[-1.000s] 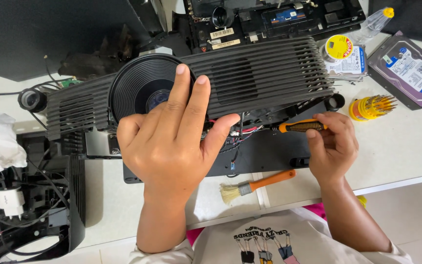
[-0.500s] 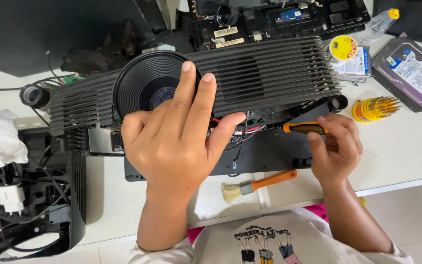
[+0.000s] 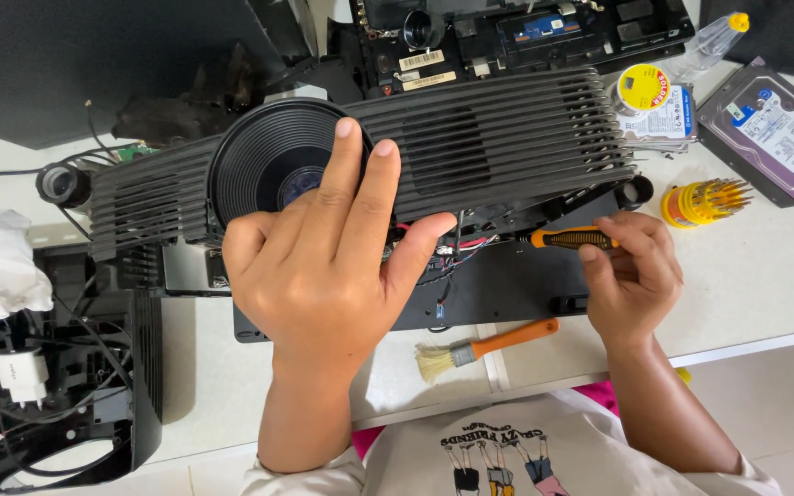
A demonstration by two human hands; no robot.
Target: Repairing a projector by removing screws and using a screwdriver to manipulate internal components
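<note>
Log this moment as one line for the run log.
left hand: flat on ribbed black cover | right hand: holds orange-handled screwdriver, tip under cover edge | brush: lying on table

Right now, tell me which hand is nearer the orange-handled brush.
Right. The right hand grips a screwdriver just up and right of the orange-handled brush, close to its handle end. The left hand presses on the black ribbed cover, farther up and left of the bristles.

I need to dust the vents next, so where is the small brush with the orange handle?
The brush lies on the white table near its front edge, between the left hand and the right hand.
</note>
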